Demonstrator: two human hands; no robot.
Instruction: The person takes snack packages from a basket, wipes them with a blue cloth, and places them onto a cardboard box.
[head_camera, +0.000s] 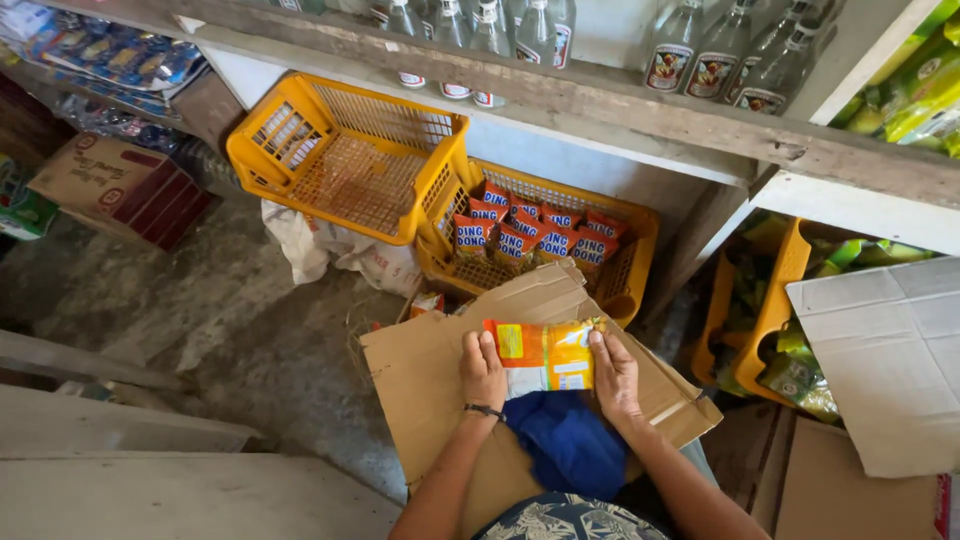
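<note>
Both hands hold a strip of orange, yellow and white snack packets (543, 354) over an open cardboard box (430, 375) resting across my lap. My left hand (483, 371) grips its left end; a dark band circles that wrist. My right hand (613, 375) grips the right end. A blue cloth (565, 438) lies under the packets between my forearms. Just beyond the box stands a yellow plastic basket (636, 240) holding several red and blue snack packets (530, 232).
An empty yellow basket (345, 155) leans against the first one. Glass bottles (712, 55) line a wooden shelf (640, 112) above. More yellow crates (770, 310) with green packets and flattened cardboard (885, 350) lie at the right. A cardboard carton (110, 180) sits on the concrete floor (230, 320) at left.
</note>
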